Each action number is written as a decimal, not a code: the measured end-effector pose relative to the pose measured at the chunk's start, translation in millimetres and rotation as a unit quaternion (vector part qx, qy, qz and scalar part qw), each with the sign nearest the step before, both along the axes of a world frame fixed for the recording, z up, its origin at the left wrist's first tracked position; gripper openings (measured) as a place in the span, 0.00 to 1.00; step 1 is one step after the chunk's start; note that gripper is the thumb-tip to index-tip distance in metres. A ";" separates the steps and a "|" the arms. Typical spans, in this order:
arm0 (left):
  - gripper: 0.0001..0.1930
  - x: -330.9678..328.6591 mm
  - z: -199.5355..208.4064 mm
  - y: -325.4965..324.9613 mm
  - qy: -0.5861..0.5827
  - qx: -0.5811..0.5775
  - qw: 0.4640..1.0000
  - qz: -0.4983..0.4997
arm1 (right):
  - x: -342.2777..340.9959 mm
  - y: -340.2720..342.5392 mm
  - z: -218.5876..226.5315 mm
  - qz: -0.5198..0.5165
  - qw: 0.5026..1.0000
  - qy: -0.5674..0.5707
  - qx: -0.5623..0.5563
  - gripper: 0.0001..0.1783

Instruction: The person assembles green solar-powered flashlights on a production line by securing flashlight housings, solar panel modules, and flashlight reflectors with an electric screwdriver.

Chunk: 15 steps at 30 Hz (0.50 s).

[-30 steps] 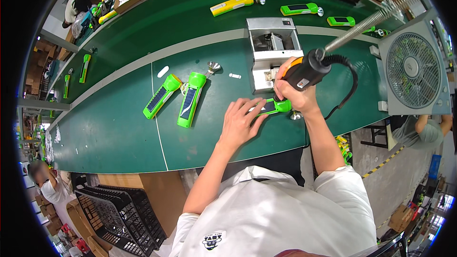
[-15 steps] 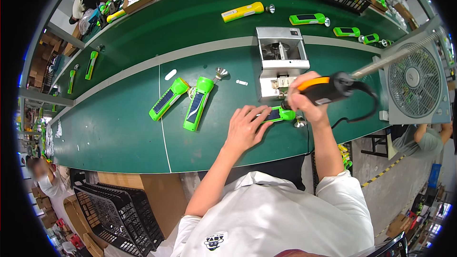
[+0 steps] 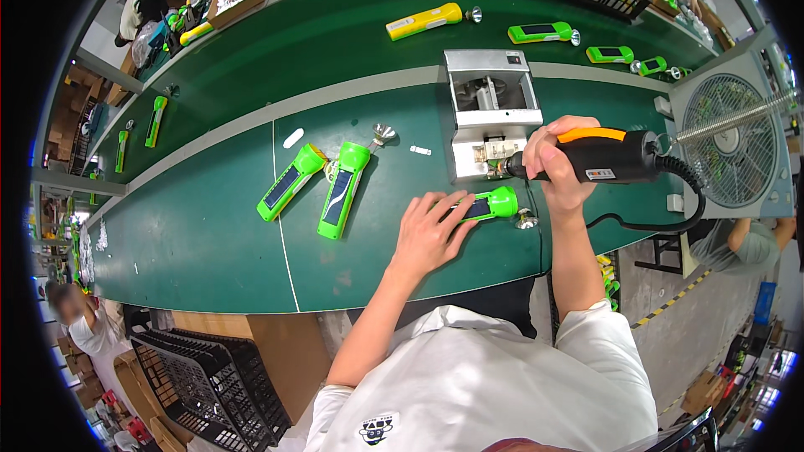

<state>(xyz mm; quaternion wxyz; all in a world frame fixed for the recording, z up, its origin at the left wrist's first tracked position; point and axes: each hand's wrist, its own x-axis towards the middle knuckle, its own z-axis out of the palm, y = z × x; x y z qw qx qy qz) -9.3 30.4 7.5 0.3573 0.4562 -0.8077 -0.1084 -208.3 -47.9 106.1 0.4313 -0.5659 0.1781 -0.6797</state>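
My right hand [image 3: 559, 166] grips a black electric screwdriver [image 3: 615, 156] with an orange strip; its tip reaches the front of a silver screw feeder [image 3: 494, 109]. Under my left hand [image 3: 431, 230], fingers spread over it, a green flashlight [image 3: 501, 202] with a dark panel lies on the green bench. Its reflector head [image 3: 526, 218] hangs loose at the right end. Left of the feeder rest two more green flashlights, one [image 3: 343, 192] with its reflector out and another [image 3: 289, 184] beside it.
A coil spring [image 3: 733, 120] ties the screwdriver off to the right, before a grey fan [image 3: 724, 130]. A yellow flashlight [image 3: 425, 22] and several green ones lie on the strip behind. Black crates [image 3: 209, 377] stand at the lower left; co-workers are at both sides.
The screwdriver has left the flashlight and swung level, its tip now at the screw feeder. My left hand stays on the flashlight.
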 end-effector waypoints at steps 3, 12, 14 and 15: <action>0.22 -0.5 0.6 -1.3 0.002 0.001 1.000 0.000 | 5.5 -0.1 2.2 -0.004 0.999 0.020 0.025 0.13; 0.21 -1.0 -0.3 1.9 0.002 -0.004 1.000 0.003 | 9.6 -42.7 37.6 0.075 0.978 0.048 0.191 0.06; 0.22 -1.1 -1.9 4.6 0.009 0.001 1.000 0.001 | 6.7 -24.1 29.9 0.060 0.982 0.023 0.179 0.07; 0.22 -1.5 -2.5 5.8 0.010 0.002 1.000 0.007 | 4.3 -14.1 24.5 0.039 0.984 0.061 0.164 0.11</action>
